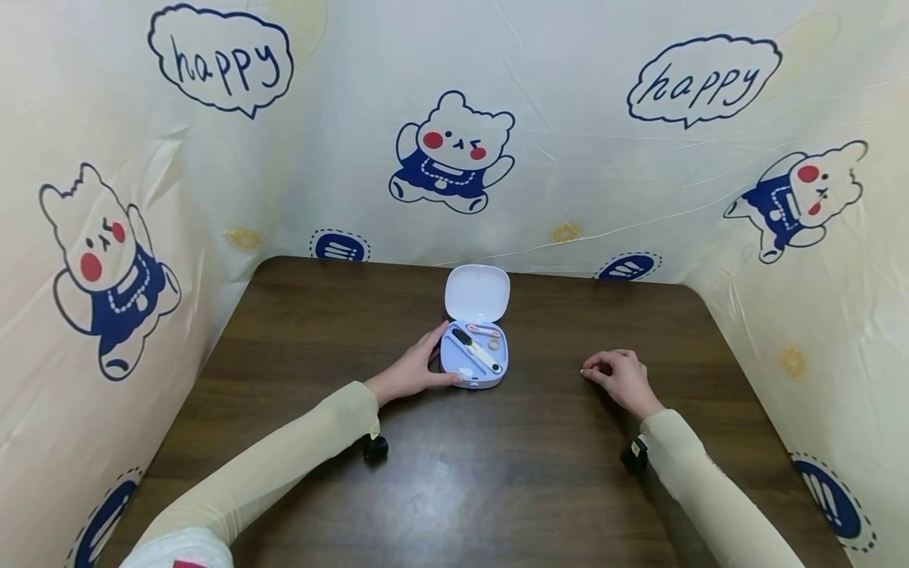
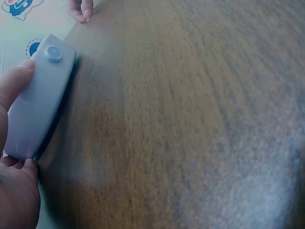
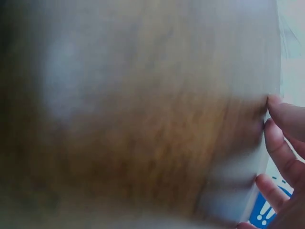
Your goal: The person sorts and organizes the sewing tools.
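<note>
A small pale-blue case (image 1: 474,380) lies on the table with its white lid (image 1: 477,293) raised. My left hand (image 1: 412,372) grips its left side, thumb at the front near the round button (image 2: 53,54) and fingers at the back corner. Inside are a long black-and-white tool (image 1: 476,350), a slim pink-and-white item (image 1: 483,330) and a small ring-shaped piece (image 1: 493,344). Off to the right, my right hand (image 1: 625,380) pinches a tiny whitish thing (image 1: 583,371) between thumb and index finger, low over the table; its kind is too small to tell.
The dark wooden table (image 1: 540,481) is enclosed by a pale printed curtain (image 1: 568,158) at the back and both sides. A black wrist camera (image 1: 375,448) hangs under the left sleeve, another (image 1: 634,456) under the right.
</note>
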`<move>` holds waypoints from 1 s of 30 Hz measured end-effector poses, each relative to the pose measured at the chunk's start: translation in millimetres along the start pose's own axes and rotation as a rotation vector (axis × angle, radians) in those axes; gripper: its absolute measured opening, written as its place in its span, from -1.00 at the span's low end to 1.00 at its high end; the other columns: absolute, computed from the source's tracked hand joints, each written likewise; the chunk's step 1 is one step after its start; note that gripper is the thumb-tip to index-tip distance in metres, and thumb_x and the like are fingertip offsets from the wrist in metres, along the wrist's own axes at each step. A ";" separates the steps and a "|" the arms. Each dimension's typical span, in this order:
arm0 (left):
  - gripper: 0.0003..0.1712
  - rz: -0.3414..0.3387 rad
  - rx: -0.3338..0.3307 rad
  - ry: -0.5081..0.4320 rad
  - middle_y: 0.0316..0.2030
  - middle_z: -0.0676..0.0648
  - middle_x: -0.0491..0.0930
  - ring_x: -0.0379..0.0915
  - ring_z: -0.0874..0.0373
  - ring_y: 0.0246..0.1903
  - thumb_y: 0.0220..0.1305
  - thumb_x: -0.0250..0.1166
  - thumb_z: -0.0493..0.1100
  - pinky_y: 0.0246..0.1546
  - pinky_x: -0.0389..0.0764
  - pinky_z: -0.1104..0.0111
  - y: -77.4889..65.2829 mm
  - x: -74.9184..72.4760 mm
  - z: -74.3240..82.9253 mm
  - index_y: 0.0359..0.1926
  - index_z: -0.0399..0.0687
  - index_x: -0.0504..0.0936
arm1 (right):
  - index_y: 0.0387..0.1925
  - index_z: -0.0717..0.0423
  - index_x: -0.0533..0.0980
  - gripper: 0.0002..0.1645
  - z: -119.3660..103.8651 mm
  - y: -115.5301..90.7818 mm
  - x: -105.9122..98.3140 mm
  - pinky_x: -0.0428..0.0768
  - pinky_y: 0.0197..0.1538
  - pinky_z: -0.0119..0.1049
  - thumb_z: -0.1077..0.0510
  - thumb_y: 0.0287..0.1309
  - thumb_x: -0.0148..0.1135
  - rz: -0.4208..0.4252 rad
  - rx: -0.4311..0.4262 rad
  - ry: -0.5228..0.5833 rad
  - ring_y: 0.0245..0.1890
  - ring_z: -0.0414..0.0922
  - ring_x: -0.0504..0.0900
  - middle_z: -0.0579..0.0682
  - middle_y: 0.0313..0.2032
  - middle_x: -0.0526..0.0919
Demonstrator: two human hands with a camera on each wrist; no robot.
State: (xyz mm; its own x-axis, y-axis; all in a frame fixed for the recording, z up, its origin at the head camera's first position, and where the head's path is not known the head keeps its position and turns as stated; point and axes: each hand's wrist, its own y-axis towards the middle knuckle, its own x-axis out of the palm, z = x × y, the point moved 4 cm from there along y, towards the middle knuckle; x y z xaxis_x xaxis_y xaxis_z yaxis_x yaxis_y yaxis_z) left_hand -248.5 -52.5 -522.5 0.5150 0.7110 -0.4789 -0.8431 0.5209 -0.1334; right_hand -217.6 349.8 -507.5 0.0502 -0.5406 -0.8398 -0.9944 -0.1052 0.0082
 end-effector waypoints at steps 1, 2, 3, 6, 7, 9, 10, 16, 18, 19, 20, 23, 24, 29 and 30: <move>0.33 0.000 0.001 0.001 0.66 -0.16 -0.11 -0.12 -0.04 0.62 0.22 0.54 0.18 0.56 0.12 0.08 0.0 -0.2 0.1 0.70 0.06 -0.19 | -0.24 0.03 0.73 -0.93 -0.3 0.1 0.3 0.08 0.27 0.48 0.12 0.35 0.40 0.003 0.002 0.001 0.25 0.27 0.32 0.14 -0.12 0.73; 0.33 0.000 0.002 0.003 0.65 -0.16 -0.11 -0.12 -0.05 0.62 0.22 0.54 0.18 0.56 0.11 0.08 0.2 -0.5 0.1 0.70 0.06 -0.19 | -0.24 0.04 0.73 -0.93 -0.4 0.3 0.6 0.07 0.28 0.49 0.14 0.35 0.40 0.006 0.004 0.002 0.25 0.27 0.32 0.16 -0.08 0.72; 0.33 0.000 0.004 0.003 0.65 -0.17 -0.11 -0.12 -0.06 0.62 0.22 0.54 0.18 0.56 0.11 0.07 0.3 -0.8 0.3 0.70 0.05 -0.19 | -0.24 0.05 0.72 -0.93 -0.8 0.4 0.8 0.06 0.28 0.49 0.15 0.35 0.39 0.005 0.006 0.003 0.25 0.27 0.32 0.17 -0.06 0.72; 0.33 0.000 0.006 0.006 0.65 -0.17 -0.10 -0.11 -0.06 0.61 0.22 0.54 0.18 0.56 0.11 0.06 0.9 -1.3 -0.1 0.70 0.04 -0.18 | -0.24 0.09 0.72 -0.93 -1.4 0.2 0.9 0.03 0.31 0.49 0.17 0.36 0.38 0.005 0.008 0.008 0.26 0.26 0.31 0.21 -0.02 0.68; 0.33 -0.001 0.007 0.004 0.65 -0.17 -0.10 -0.11 -0.06 0.61 0.22 0.54 0.18 0.56 0.11 0.07 1.2 -1.3 -0.1 0.70 0.04 -0.18 | -0.25 0.09 0.72 -0.92 -1.6 0.1 1.1 0.03 0.31 0.49 0.17 0.36 0.38 0.004 0.007 0.008 0.26 0.26 0.31 0.22 -0.01 0.67; 0.32 -0.002 0.008 0.003 0.65 -0.16 -0.10 -0.11 -0.06 0.61 0.23 0.54 0.18 0.56 0.12 0.08 1.4 -1.1 -0.4 0.70 0.04 -0.18 | -0.25 0.11 0.71 -0.93 -1.7 -0.2 1.3 0.03 0.31 0.49 0.18 0.36 0.37 0.004 0.003 0.012 0.26 0.27 0.31 0.23 -0.01 0.66; 0.32 -0.003 0.009 0.003 0.65 -0.16 -0.10 -0.10 -0.05 0.61 0.23 0.54 0.18 0.56 0.12 0.09 1.5 -0.9 -0.7 0.70 0.04 -0.18 | -0.25 0.11 0.71 -0.93 -1.7 -0.3 1.3 0.03 0.31 0.49 0.19 0.36 0.37 0.005 0.001 0.013 0.26 0.27 0.31 0.23 -0.01 0.66; 0.33 -0.002 0.011 0.010 0.65 -0.17 -0.10 -0.11 -0.07 0.61 0.22 0.54 0.19 0.56 0.11 0.06 0.8 0.0 -1.0 0.70 0.03 -0.18 | -0.27 0.11 0.71 -0.93 -0.9 0.1 2.0 0.03 0.30 0.49 0.19 0.35 0.38 0.003 0.002 0.021 0.26 0.27 0.31 0.22 -0.01 0.67; 0.33 -0.002 0.009 0.011 0.65 -0.17 -0.10 -0.11 -0.07 0.61 0.22 0.53 0.19 0.56 0.11 0.05 0.8 0.0 -1.2 0.70 0.04 -0.18 | -0.27 0.10 0.71 -0.93 -1.2 0.5 1.8 0.04 0.30 0.49 0.19 0.34 0.39 0.002 -0.001 0.018 0.25 0.27 0.32 0.21 -0.02 0.68; 0.33 -0.002 0.009 0.012 0.65 -0.17 -0.10 -0.12 -0.07 0.62 0.22 0.53 0.19 0.56 0.11 0.05 0.9 -0.1 -1.4 0.70 0.05 -0.18 | -0.28 0.09 0.71 -0.94 -1.5 0.6 1.3 0.04 0.30 0.49 0.19 0.34 0.39 0.003 -0.001 0.018 0.25 0.27 0.33 0.21 -0.03 0.69; 0.32 -0.002 0.010 0.011 0.65 -0.17 -0.11 -0.12 -0.07 0.62 0.22 0.53 0.19 0.56 0.10 0.05 1.1 -0.1 -1.5 0.70 0.05 -0.18 | -0.28 0.09 0.71 -0.94 -1.8 0.8 1.1 0.04 0.30 0.49 0.18 0.33 0.40 0.003 -0.004 0.017 0.24 0.27 0.34 0.20 -0.04 0.69; 0.32 0.000 0.013 0.009 0.65 -0.17 -0.11 -0.12 -0.06 0.61 0.23 0.54 0.17 0.56 0.11 0.06 1.7 -0.3 -2.2 0.70 0.05 -0.18 | -0.30 0.07 0.71 -0.95 -2.4 1.2 0.8 0.06 0.29 0.48 0.18 0.31 0.42 0.007 -0.018 0.008 0.21 0.28 0.37 0.17 -0.07 0.70; 0.32 0.001 0.015 0.006 0.65 -0.18 -0.11 -0.12 -0.07 0.61 0.23 0.54 0.16 0.56 0.12 0.06 2.0 -0.3 -2.1 0.70 0.04 -0.17 | -0.31 0.06 0.71 -0.95 -2.9 1.2 0.6 0.07 0.30 0.47 0.18 0.30 0.43 0.008 -0.021 0.006 0.21 0.28 0.38 0.17 -0.08 0.71; 0.31 -0.002 0.021 -0.008 0.65 -0.20 -0.11 -0.11 -0.07 0.61 0.24 0.54 0.12 0.54 0.16 0.09 1.7 -0.1 -1.0 0.70 0.02 -0.18 | -0.33 0.03 0.71 -0.95 -4.1 2.4 0.2 0.12 0.30 0.45 0.18 0.29 0.44 0.005 -0.040 -0.022 0.16 0.27 0.44 0.12 -0.14 0.74; 0.31 -0.002 0.021 -0.009 0.65 -0.20 -0.12 -0.11 -0.07 0.61 0.24 0.54 0.12 0.54 0.16 0.09 1.5 -0.3 -0.3 0.70 0.01 -0.18 | -0.34 0.02 0.71 -0.94 -4.5 2.7 -0.2 0.13 0.30 0.44 0.18 0.28 0.44 0.005 -0.044 -0.028 0.14 0.26 0.45 0.11 -0.15 0.74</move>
State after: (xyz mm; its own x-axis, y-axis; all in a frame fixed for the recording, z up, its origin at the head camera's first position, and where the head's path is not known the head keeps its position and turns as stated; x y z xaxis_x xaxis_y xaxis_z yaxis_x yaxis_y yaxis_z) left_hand -249.9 -52.0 -522.9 0.5180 0.7142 -0.4708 -0.8388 0.5321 -0.1156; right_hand -219.9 345.9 -504.9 0.0422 -0.5179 -0.8544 -0.9896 -0.1392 0.0355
